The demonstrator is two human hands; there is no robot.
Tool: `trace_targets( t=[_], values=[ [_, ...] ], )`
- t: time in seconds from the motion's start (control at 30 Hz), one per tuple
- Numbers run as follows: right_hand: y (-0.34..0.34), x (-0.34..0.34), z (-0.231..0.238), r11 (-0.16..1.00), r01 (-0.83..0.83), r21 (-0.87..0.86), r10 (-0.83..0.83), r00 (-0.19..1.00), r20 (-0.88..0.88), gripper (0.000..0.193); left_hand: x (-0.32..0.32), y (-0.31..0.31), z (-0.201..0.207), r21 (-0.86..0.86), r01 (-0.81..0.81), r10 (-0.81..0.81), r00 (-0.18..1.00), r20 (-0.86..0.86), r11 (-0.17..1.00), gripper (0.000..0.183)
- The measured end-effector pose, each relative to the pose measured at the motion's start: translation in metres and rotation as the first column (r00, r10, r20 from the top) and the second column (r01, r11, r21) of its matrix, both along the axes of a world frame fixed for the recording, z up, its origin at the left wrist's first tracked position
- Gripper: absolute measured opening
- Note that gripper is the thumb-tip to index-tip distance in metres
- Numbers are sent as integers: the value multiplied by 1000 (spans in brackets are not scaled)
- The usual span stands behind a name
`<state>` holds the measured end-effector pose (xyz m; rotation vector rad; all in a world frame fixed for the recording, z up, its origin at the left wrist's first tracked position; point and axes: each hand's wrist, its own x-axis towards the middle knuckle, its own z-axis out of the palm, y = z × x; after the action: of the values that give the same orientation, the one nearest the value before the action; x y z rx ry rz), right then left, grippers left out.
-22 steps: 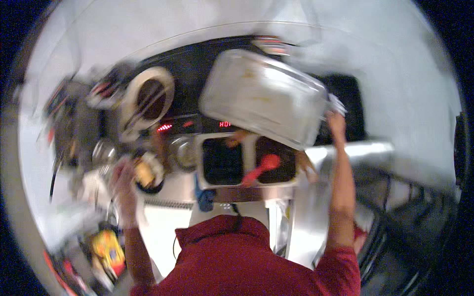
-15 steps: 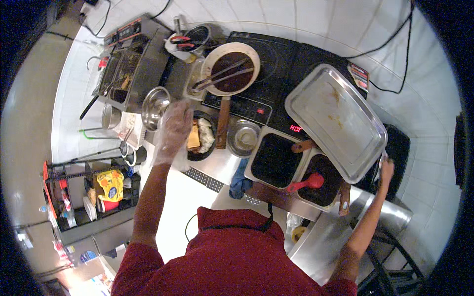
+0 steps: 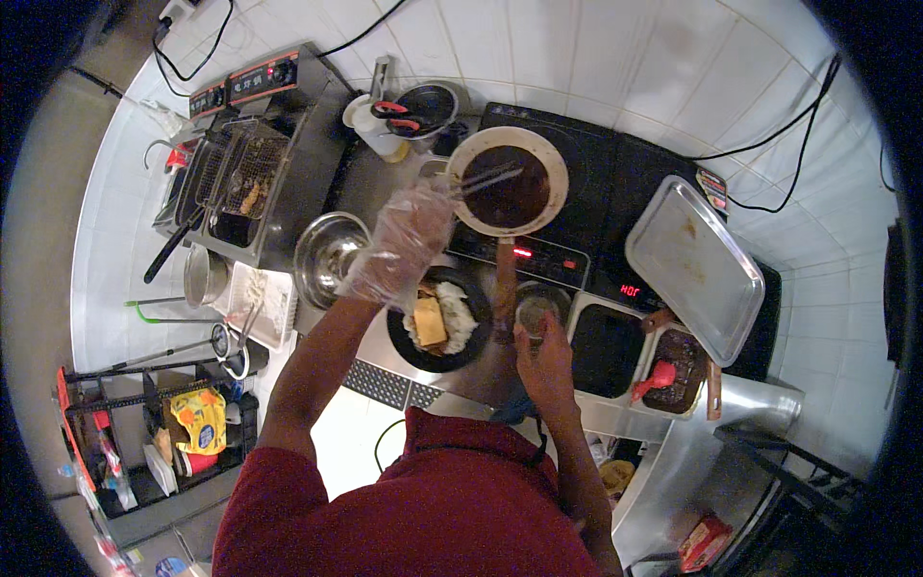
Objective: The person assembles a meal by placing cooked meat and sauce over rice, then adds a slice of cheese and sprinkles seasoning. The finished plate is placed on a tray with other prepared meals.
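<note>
My left hand [image 3: 409,236], in a clear plastic glove, is closed around the handle end of metal tongs [image 3: 495,177]. The tongs' tips reach over a pan [image 3: 556,165] of dark brown sauce with a wooden handle. Below that hand sits a black bowl [image 3: 402,344] with white rice [image 3: 458,322] and a yellow cheese slice [image 3: 430,321] over browned food. My bare right hand [image 3: 546,365] has its fingers on the near rim of a small round clear or metal bowl [image 3: 540,300], right of the pan handle. The fingers partly hide that bowl.
A steel bowl [image 3: 306,252] and a fryer [image 3: 308,144] stand left. Right are a dark-filled container [image 3: 606,351], a sauce container with a red ladle [image 3: 659,378], and a leaning metal tray [image 3: 697,260]. The hob [image 3: 615,159] shows a lit red display.
My left hand moved from above the black bowl to the tongs and took hold of them. My right hand left the tray's side at far right and came to the small bowl. The view shifted.
</note>
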<state>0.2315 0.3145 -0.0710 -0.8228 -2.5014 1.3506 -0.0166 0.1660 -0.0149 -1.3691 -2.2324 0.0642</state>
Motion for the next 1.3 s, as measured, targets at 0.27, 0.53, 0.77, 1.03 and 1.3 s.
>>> trace_targets(
  t=[0.27, 0.53, 0.77, 1.03, 1.3],
  values=[
    [-16, -44, -58, 951, 90, -296, -27, 977, 211, 50, -107, -77, 45, 19, -59, 62, 963, -262, 998, 23],
    [-5, -82, -48, 534, 121, -837, -28, 992, 125, 34, -215, -47, 43, -279, -104, 151, 977, 153, 955, 25],
    [5, -77, -29, 563, 190, -805, -6, 974, 226, 38, -46, -99, 58, 438, 242, -311, 946, 92, 866, 27],
    [-2, -33, 26, 684, 113, -721, 112, 960, 256, 34, 134, -215, -23, 314, -550, 206, 688, 696, 774, 12],
    [-13, 8, 37, 837, 21, -546, 201, 917, 344, 35, 269, -264, -110, 122, -757, 316, 407, 857, 642, 3]
  ],
)
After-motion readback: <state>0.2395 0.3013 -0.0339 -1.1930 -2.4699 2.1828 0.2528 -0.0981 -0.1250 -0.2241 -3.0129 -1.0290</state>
